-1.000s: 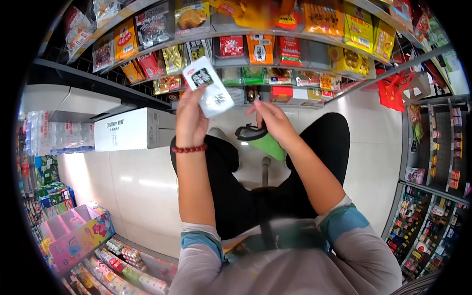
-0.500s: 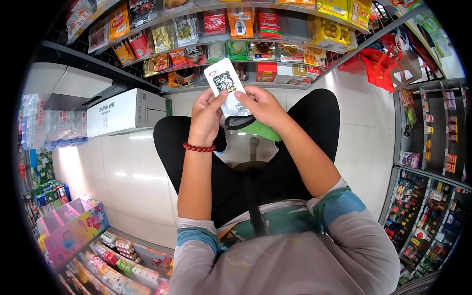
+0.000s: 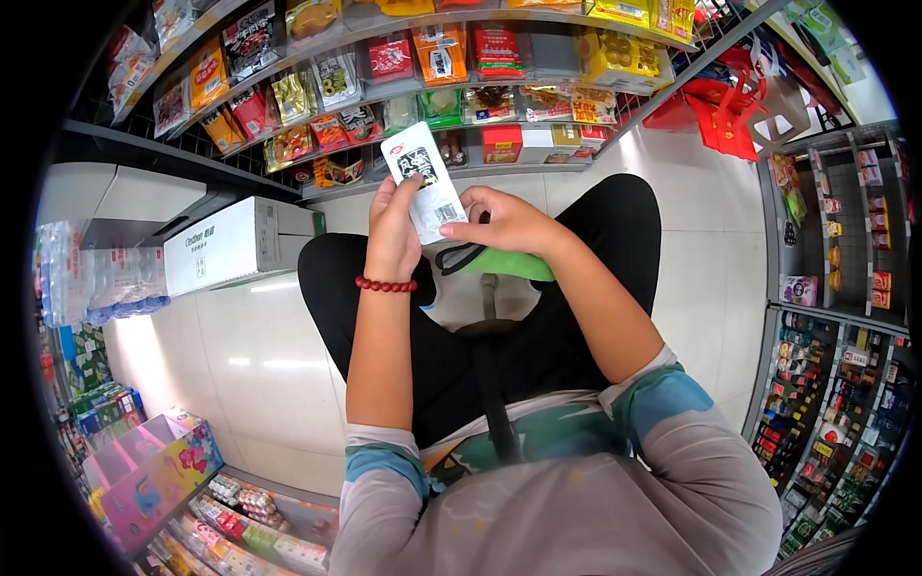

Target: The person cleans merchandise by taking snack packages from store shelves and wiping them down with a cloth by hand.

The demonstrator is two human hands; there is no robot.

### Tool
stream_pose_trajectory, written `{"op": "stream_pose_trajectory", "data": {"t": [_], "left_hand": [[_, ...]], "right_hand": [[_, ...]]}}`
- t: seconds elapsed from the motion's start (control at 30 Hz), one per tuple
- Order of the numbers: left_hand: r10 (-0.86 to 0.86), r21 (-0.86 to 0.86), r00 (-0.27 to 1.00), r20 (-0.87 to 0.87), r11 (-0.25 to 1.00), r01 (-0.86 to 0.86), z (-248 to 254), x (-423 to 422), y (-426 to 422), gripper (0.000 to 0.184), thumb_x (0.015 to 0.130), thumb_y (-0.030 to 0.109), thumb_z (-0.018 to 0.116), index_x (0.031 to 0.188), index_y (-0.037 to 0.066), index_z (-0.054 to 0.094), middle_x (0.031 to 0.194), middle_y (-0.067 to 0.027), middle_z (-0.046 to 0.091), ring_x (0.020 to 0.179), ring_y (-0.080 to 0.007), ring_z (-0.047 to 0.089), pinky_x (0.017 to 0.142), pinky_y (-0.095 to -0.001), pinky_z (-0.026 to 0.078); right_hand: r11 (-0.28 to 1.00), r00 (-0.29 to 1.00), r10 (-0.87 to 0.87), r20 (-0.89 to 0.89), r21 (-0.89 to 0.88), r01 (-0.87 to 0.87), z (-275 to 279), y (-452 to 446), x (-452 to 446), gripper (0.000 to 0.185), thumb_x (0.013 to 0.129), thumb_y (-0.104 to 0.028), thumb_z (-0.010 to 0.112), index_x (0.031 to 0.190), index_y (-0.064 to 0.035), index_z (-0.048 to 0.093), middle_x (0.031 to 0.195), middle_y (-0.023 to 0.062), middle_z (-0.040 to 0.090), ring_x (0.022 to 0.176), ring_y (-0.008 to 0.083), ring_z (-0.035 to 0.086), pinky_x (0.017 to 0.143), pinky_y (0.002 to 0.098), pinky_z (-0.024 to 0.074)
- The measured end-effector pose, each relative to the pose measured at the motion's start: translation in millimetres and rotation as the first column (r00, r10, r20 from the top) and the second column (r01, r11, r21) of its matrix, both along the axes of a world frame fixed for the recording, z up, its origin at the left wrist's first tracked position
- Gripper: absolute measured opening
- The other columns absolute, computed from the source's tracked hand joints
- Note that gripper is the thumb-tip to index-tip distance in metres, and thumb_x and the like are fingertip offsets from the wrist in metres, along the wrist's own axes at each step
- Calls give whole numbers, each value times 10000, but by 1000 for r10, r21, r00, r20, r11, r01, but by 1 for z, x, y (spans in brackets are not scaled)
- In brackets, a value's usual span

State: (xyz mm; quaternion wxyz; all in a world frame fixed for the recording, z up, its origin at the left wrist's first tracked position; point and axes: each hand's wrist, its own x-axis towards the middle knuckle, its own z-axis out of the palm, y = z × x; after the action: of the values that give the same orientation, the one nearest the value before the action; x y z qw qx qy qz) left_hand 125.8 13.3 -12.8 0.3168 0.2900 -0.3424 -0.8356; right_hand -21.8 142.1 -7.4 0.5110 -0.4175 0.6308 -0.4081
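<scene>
A white snack packet [image 3: 437, 206] with a black printed label is held upright, slightly tilted, in front of the shelf. My left hand [image 3: 392, 226], a red bead bracelet at its wrist, grips the packet's left edge with the thumb over the label. On the packet's lower right, my right hand [image 3: 504, 223] pinches the edge between thumb and fingers. Below that hand hangs a green cloth-like thing [image 3: 509, 264] with a dark edge; whether the hidden fingers hold it, I cannot tell.
Ahead, curved shelves [image 3: 442, 91] carry several packaged snacks. To the left are a white carton [image 3: 226, 245] and wrapped bottles [image 3: 125, 274]. A pink display box [image 3: 154, 470] stands lower left. Red bags [image 3: 725, 115] hang upper right, near stocked racks [image 3: 845, 230]. A stool [image 3: 492, 326] is beneath me.
The packet has shifted slightly left and down. My right thumb has slid from its middle to its lower right edge, uncovering more of the lower print. The view has turned a little.
</scene>
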Motion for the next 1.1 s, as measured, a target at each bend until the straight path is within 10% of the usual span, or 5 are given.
{"op": "stream_pose_trajectory", "data": {"t": [0.23,0.37,0.5,0.9,1.1], "left_hand": [[84,69,989,124,993,-93,8,-2,-6,283,988,144,628,1235,37,544,1089,-55,671,955,-154,676,778,-319,572],[63,9,992,112,998,-65,12,-1,-6,312,993,113,606,1293,60,539,1116,-49,673,954,-145,673,785,-311,567],[-46,-47,993,108,998,51,11,-5,-2,359,1010,66,554,1367,74,520,1160,-40,667,978,-137,665,820,-310,562],[-181,119,981,69,978,172,-1,-19,8,472,1054,155,489,1514,108,391,1308,-43,580,1150,-161,592,937,-326,500],[-230,159,973,3,961,227,7,-21,17,459,1063,224,479,1498,96,406,1293,-40,601,1129,-149,616,906,-327,525]], "right_hand": [[968,954,190,-230,-121,-222,-10,14,-33,757,736,-393,873,1283,6,535,1124,149,647,975,202,626,842,320,498],[975,976,-126,-175,158,154,-25,9,-52,626,777,-238,835,1286,-4,555,974,122,686,837,202,651,729,327,522],[842,842,-514,164,-93,532,-13,-4,-44,279,892,-93,724,1131,-24,597,979,29,624,826,92,580,718,260,486],[798,828,-539,-154,-408,443,-34,-32,8,317,836,-112,732,1101,-14,588,1053,147,642,1035,263,635,882,352,497],[778,813,-576,-82,-359,515,-32,-33,-4,297,901,-96,678,1180,-9,629,1126,96,652,1059,179,620,921,295,475]]}}
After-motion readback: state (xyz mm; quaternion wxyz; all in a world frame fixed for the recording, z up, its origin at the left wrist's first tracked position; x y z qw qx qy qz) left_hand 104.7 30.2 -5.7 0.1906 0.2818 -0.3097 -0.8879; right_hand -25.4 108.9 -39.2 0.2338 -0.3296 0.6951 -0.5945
